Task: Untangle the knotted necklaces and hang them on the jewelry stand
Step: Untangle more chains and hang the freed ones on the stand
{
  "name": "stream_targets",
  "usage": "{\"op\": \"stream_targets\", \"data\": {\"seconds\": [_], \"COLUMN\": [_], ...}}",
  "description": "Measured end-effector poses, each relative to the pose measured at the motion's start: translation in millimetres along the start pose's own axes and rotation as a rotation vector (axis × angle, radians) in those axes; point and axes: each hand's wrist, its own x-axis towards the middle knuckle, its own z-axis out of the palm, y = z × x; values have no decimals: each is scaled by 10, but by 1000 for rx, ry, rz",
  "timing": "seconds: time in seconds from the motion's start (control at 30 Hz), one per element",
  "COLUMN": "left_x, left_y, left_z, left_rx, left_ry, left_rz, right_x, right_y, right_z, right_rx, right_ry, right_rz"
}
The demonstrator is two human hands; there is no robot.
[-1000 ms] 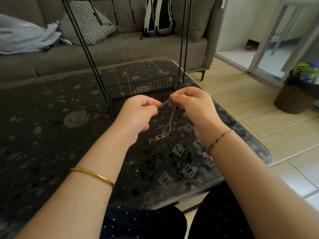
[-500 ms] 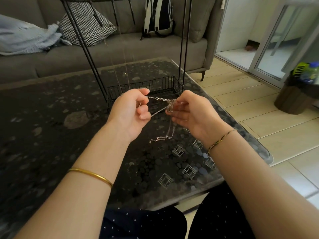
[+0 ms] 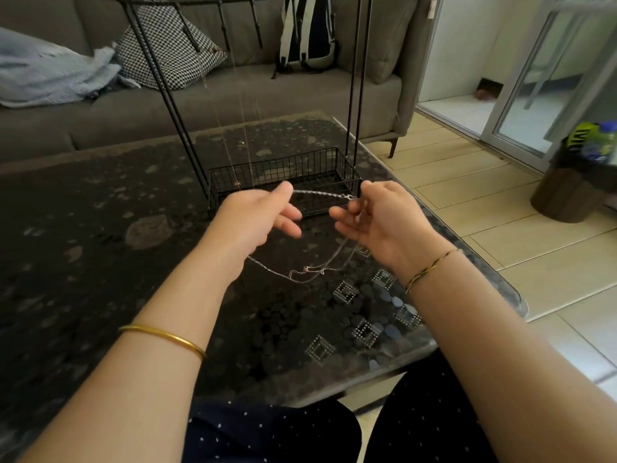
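A thin silver necklace chain [image 3: 320, 194] is stretched taut between my two hands above the dark glass table [image 3: 100, 262]. My left hand [image 3: 260, 217] pinches its left end; my right hand [image 3: 377, 217] pinches the end with the clasp. More chain [image 3: 300, 272] sags in loops below the hands, with a small clasp in the middle. Just behind the hands stands the black wire jewelry stand [image 3: 352, 95] with a basket base [image 3: 283, 170]. A fine gold necklace [image 3: 245, 135] hangs from its top bar.
A grey sofa [image 3: 233, 95] runs along the far side, with a checked cushion [image 3: 167, 48], a folded blue cloth [image 3: 50, 75] and a backpack [image 3: 307, 35]. The tiled floor on the right holds a wooden stump [image 3: 564, 192] with bottles.
My hands have moved apart, from close together over a bunched knot to holding a straight length of chain. The loops below have spread out wider.
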Motion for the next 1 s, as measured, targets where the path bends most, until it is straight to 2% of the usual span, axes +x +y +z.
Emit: {"op": "stream_targets", "data": {"seconds": [0.13, 0.2, 0.27, 0.43, 0.6, 0.77, 0.9, 1.0], "left_x": [26, 94, 128, 89, 45, 129, 93, 71], "left_y": [-23, -61, -105, -89, -75, -122, -105, -100], "left_z": [-14, -11, -15, -10, 4, -5, -25, -16], "left_rx": [498, 756, 898, 713, 677, 539, 496, 441], "left_ry": [-13, 64, 175, 242, 304, 411, 348, 139], "left_rz": [66, -13, -99, -199, -250, -227, -240, -324], "right_x": [5, -10, -13, -1, -1, 2, -72, -107], "right_y": [7, 7, 12, 20, 36, 41, 8, -9], "right_z": [-24, -41, -63, -83, -61, -32, -21, -15], "right_rx": [-106, -160, -202, -301, -368, -313, -244, -267], "right_ry": [33, 51, 70, 93, 111, 103, 33, -6], "right_rz": [-49, -68, -70, -89, -98, -113, -134, -151]}}
